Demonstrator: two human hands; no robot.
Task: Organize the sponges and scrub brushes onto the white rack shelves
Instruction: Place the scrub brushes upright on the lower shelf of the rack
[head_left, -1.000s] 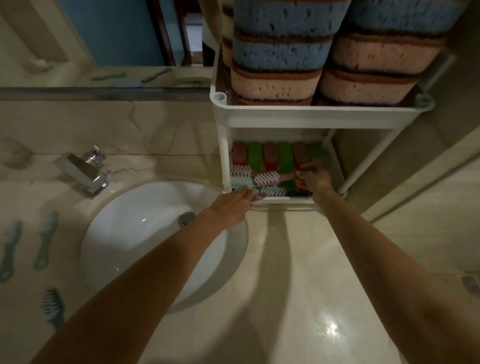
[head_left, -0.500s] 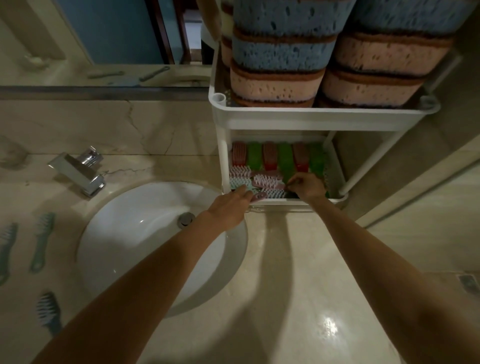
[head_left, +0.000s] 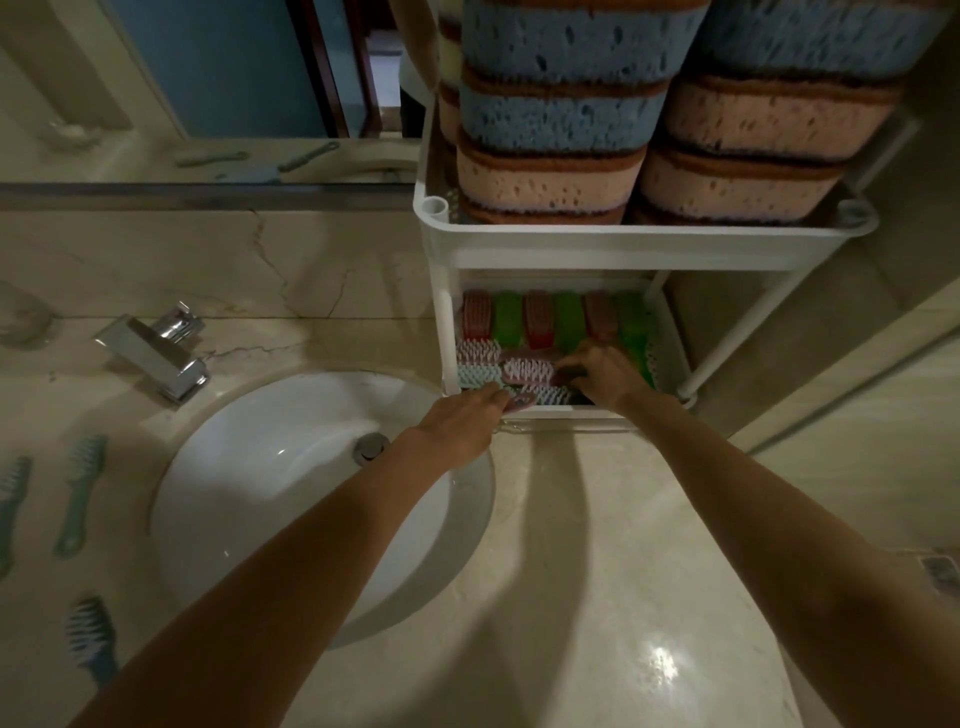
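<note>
A white rack (head_left: 597, 249) stands on the counter beside the sink. Its upper shelf carries stacked blue and pink sponges (head_left: 561, 119). On the lower shelf lie red and green scrub brushes (head_left: 537, 319) in a row, with pink and teal bristle brushes (head_left: 527, 370) in front of them. My left hand (head_left: 467, 418) is at the shelf's front rim, its fingers curled on a pink brush handle (head_left: 522, 401). My right hand (head_left: 605, 371) reaches into the lower shelf and grips the handle end of a pink brush.
A round white sink (head_left: 291, 499) with a chrome tap (head_left: 156, 353) lies left of the rack. Several teal brushes (head_left: 78, 493) lie on the counter at the far left. A mirror runs along the back wall. Bare marble counter (head_left: 597, 597) spreads in front.
My right hand has slid leftward inside the lower shelf toward the bristle brushes. My left hand has stayed at the shelf's front rim.
</note>
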